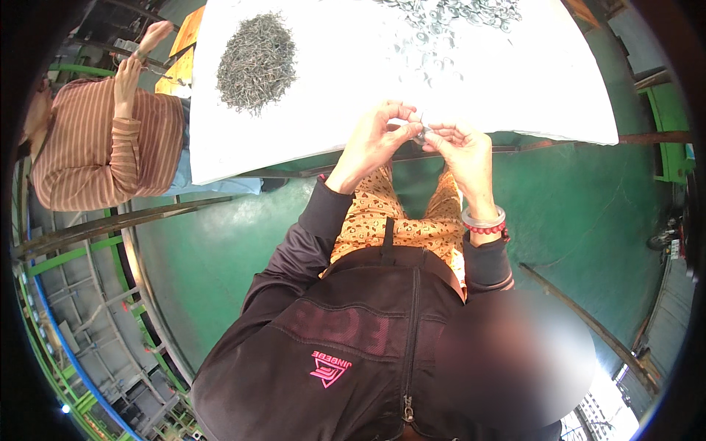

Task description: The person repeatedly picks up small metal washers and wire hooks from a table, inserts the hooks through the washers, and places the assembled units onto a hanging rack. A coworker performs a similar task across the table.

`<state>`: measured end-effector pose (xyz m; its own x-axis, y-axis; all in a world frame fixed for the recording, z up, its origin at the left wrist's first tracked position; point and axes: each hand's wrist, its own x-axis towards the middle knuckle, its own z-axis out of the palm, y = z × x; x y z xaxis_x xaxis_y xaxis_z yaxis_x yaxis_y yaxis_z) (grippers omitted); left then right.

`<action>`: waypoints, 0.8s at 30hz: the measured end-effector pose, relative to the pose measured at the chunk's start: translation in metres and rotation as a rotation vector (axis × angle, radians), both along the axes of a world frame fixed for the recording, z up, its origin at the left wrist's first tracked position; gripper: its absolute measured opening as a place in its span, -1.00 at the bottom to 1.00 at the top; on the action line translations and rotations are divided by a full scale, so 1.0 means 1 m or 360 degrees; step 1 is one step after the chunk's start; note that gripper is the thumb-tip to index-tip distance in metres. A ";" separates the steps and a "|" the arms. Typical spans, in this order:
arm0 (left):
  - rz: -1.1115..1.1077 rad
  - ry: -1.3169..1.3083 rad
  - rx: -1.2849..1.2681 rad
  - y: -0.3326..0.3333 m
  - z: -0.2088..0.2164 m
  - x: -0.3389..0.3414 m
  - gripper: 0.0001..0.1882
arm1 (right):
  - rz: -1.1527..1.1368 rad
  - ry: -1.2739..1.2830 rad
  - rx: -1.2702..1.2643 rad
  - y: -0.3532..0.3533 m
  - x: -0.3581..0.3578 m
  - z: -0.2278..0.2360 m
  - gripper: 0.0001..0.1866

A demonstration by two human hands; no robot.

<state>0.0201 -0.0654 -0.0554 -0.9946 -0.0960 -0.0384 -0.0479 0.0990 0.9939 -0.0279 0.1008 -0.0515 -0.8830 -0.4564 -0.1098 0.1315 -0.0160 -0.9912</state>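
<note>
At the near edge of the white tabletop (331, 88), my two hands meet over a small silvery metal part (421, 137). My left hand (382, 136) pinches at it between thumb and index finger. From the other side, the thumb and fingers of my right hand (463, 151) close on the same part. Its exact kind is too small to make out, though a thin pin-like tip sticks up by the fingers. A heap of dark, bent wire-like metal pieces (257, 62) lies on the table's left. Flat, ring-like metal pieces (471, 11) spread across its far side.
Left of the table sits another person in a striped top (118, 147), arms bent, apart from my hands. A yellow wooden piece (176, 73) stands at the table's far left. Wooden bars (132, 220) run low beside me over the green floor (220, 272).
</note>
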 end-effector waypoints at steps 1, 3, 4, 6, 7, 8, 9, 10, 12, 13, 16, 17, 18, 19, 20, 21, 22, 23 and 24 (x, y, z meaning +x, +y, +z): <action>0.0005 -0.0024 0.0072 0.003 0.004 -0.001 -0.87 | 0.0008 0.0015 0.0032 0.000 -0.001 0.000 -0.78; -0.0006 -0.0027 0.0127 0.006 0.003 0.001 -0.89 | -0.0005 0.0064 0.0021 -0.001 0.001 -0.002 -0.79; -0.0019 0.0003 0.0107 0.006 0.000 0.002 -0.89 | -0.0007 0.0099 0.0013 -0.002 0.000 -0.001 -0.79; -0.0012 0.0090 0.0066 0.006 -0.009 0.006 -0.88 | -0.0056 0.0019 0.0085 0.004 -0.011 0.000 -0.78; -0.0006 0.0155 0.0045 0.008 -0.014 0.008 -0.88 | -0.0091 -0.0014 0.0122 0.010 -0.018 0.002 -0.76; 0.0005 0.0214 0.0023 0.011 -0.010 0.011 -0.87 | -0.0206 -0.0067 0.0169 0.014 -0.030 0.000 -0.75; -0.0019 0.0118 0.0236 0.014 -0.001 0.014 -0.85 | -0.0255 0.0075 0.0344 0.012 -0.042 -0.007 -0.74; -0.0014 0.0123 0.0220 0.016 -0.001 0.016 -0.86 | -0.0309 0.0217 0.0515 0.009 -0.055 -0.017 -0.72; -0.0021 0.0147 0.0183 0.019 -0.004 0.014 -0.87 | -0.0241 0.0766 0.0761 0.002 -0.079 -0.057 -0.70; -0.0018 0.0170 0.0212 0.021 -0.004 0.015 -0.87 | -0.0205 0.1042 0.0882 -0.003 -0.090 -0.076 -0.68; 0.0083 0.0096 0.0181 0.021 0.001 0.020 -0.88 | -0.0233 0.1660 0.0895 -0.029 -0.105 -0.091 -0.70; 0.0127 0.0080 0.0179 0.020 0.003 0.022 -0.88 | -0.0302 0.1476 0.0835 -0.032 -0.109 -0.093 -0.72; 0.0162 0.0161 0.0086 0.019 0.006 0.022 -0.88 | -0.0372 0.1290 0.0778 -0.033 -0.112 -0.094 -0.73; 0.0201 0.0236 -0.0007 0.019 0.007 0.021 -0.88 | -0.0434 0.1098 0.0719 -0.035 -0.113 -0.097 -0.75; 0.0240 0.0302 -0.0095 0.018 0.007 0.021 -0.88 | -0.0380 0.0750 0.0462 -0.036 -0.104 -0.083 -0.75; 0.0260 0.0293 -0.0170 0.015 0.005 0.020 -0.89 | -0.0328 0.0399 0.0210 -0.031 -0.095 -0.067 -0.75; 0.0269 0.0285 -0.0234 0.014 0.004 0.018 -0.89 | -0.0288 0.0049 -0.0030 -0.023 -0.083 -0.044 -0.75; 0.0269 0.0280 -0.0291 0.016 0.003 0.015 -0.89 | -0.0207 -0.0090 -0.0036 -0.013 -0.071 -0.026 -0.72; 0.0257 0.0247 -0.0264 0.016 0.002 0.013 -0.89 | -0.0163 -0.0098 -0.0049 -0.007 -0.062 -0.018 -0.72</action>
